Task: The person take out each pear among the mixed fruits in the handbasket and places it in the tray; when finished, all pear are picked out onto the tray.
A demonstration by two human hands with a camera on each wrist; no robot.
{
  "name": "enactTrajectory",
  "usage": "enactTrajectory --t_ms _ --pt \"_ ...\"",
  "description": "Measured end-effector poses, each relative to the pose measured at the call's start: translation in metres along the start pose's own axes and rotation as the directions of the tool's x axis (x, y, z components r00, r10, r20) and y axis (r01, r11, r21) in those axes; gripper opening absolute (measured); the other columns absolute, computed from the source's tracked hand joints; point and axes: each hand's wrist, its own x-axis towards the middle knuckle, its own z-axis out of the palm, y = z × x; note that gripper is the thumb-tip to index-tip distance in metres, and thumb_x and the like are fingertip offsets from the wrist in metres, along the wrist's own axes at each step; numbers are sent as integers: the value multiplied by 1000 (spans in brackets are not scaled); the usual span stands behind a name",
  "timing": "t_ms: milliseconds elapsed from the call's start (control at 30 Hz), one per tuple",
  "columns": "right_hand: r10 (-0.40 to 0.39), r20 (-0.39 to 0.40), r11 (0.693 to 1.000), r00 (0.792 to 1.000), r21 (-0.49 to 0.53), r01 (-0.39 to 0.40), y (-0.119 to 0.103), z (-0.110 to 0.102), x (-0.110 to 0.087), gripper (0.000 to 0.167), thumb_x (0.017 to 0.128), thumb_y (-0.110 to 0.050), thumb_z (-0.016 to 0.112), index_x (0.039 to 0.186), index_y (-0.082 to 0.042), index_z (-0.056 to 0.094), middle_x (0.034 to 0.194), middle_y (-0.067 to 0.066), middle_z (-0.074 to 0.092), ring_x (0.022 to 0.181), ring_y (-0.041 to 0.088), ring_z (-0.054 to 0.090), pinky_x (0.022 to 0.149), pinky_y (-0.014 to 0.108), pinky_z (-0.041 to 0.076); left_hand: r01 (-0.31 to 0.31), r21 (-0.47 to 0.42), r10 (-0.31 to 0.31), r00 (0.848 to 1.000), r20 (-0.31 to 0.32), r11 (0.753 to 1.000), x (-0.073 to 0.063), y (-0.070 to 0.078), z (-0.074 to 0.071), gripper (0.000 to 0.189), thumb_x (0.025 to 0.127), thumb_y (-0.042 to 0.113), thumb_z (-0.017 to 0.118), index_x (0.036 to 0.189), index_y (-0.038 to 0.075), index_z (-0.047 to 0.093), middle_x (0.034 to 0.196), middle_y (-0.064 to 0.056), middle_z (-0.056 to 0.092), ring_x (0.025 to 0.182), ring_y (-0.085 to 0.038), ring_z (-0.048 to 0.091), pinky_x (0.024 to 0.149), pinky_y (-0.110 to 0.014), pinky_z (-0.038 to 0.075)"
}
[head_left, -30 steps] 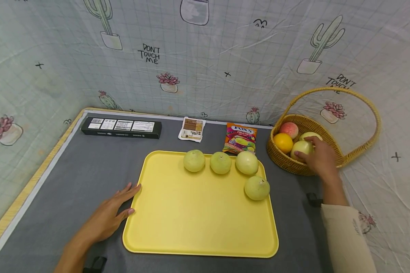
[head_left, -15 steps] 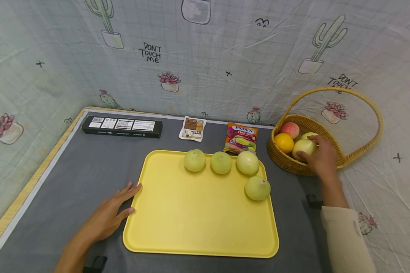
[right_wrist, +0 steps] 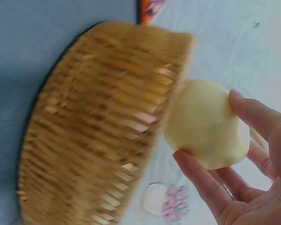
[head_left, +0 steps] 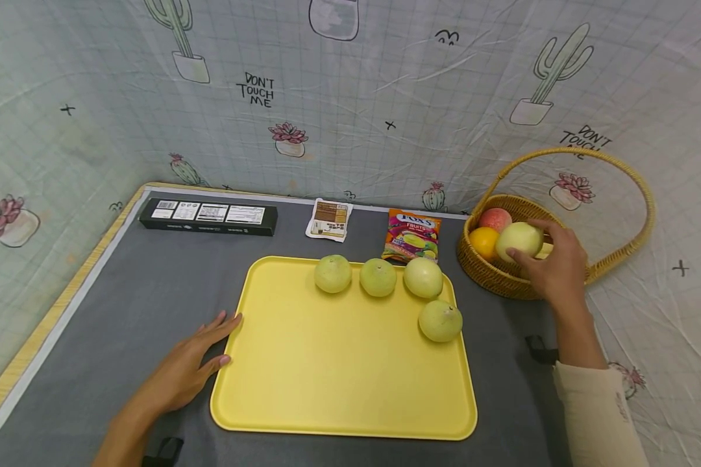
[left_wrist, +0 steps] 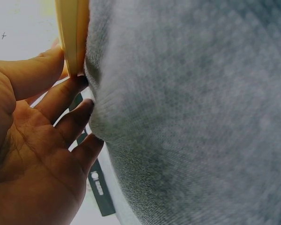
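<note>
My right hand [head_left: 555, 269] pinches a pale green round fruit [head_left: 519, 240] between thumb and fingers, just above the wicker basket [head_left: 491, 280]. In the right wrist view this fruit shows beside the basket rim, with fingertips on its sides. A peach [head_left: 495, 219], an orange [head_left: 483, 242] and another pale green fruit, partly hidden, lie in the basket. My left hand [head_left: 181, 370] rests at the left edge of a yellow tray [head_left: 327, 376], fingers extended. Its thumb and fingertips touch the tray rim in the left wrist view.
Several pale green fruits stand along the tray's back and right side, one of them a green fruit [head_left: 332, 274]. Behind it lie a black box [head_left: 208, 217], a small white-and-brown packet [head_left: 329, 220] and a candy bag [head_left: 411, 235]. The basket handle [head_left: 572, 151] arches high.
My right hand has lifted the pale green fruit up from among the others in the basket, uncovering part of the one behind. My left hand and the tray have stayed put.
</note>
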Motion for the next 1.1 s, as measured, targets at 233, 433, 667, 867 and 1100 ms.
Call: enactTrajectory --t_ms 233,433,667,867,1100 --pt "-85 -46 995 995 38 87 -35 -8 -12 68 85 -16 92 146 -9 63 138 25 64 127 45 59 105 44 48 -7 1 7 1000 -3 1000 0 0 0 79 97 9 74 167 19 39 171 -13 39 158 -48 31 120 -74 30" --pt "-180 -56 976 982 113 185 -63 -10 -24 68 82 -11 94 144 -9 66 135 23 63 122 43 61 74 -10 38 -6 10 6 1000 -5 1000 0 0 0 79 97 10 75 167 19 39 171 -11 40 158 -47 32 120 -70 29" --pt "-276 -48 944 960 172 280 -89 -6 -39 70 78 -4 95 142 -9 68 128 21 63 116 27 60 79 -7 45 -11 9 11 1000 -10 1000 0 0 0 79 96 9 75 166 19 40 171 -13 40 158 -48 32 120 -72 30" --pt "-364 -11 910 931 210 358 -103 3 -50 66 77 -3 95 138 -10 70 127 17 64 116 26 64 82 -3 50 -11 6 11 1000 -11 1000 0 3 0 77 97 9 74 166 16 41 170 -17 40 156 -51 33 117 -77 34" --pt "-426 53 888 903 217 406 -116 14 -64 66 78 -6 95 139 -14 69 129 15 64 116 29 66 84 14 63 10 9 -10 1000 -5 1000 0 5 -2 77 97 7 74 166 16 41 171 -17 39 157 -52 32 117 -79 34"
